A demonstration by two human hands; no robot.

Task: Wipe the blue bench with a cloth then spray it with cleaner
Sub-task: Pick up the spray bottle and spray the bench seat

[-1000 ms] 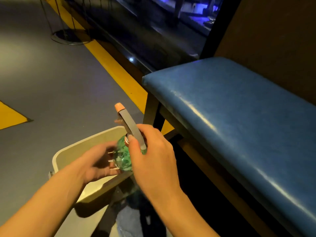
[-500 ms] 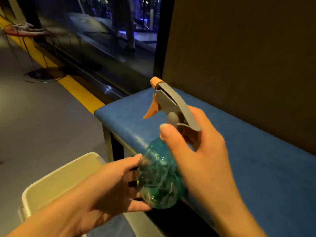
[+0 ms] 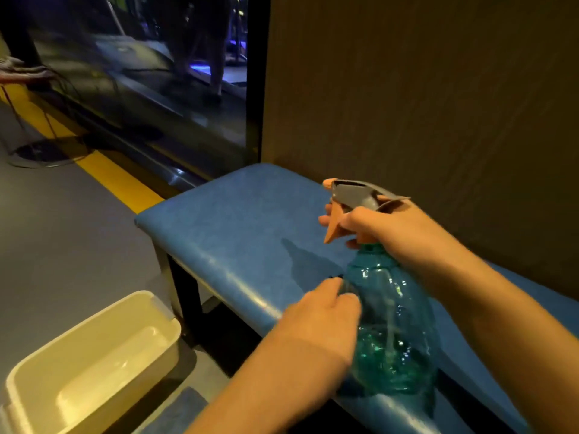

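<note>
Two hands are engaged: right hand (image 3: pixel 385 233) is closed round the spray bottle (image 3: pixel 388 327) neck, left hand (image 3: pixel 326 311) cupped against its body. Bottle is held upright over the blue bench (image 3: pixel 238 220), nozzle aimed left.

One head-worn view looks forward and down over the blue bench (image 3: pixel 250 220), close above its front edge. The bench's end sits mid-frame, the wall right behind.

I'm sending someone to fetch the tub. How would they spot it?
Find the blue bench along the brown wall. On the grey floor off its near-left corner sits the tub: a cream rectangular plastic bin, the only pale container there.
</note>
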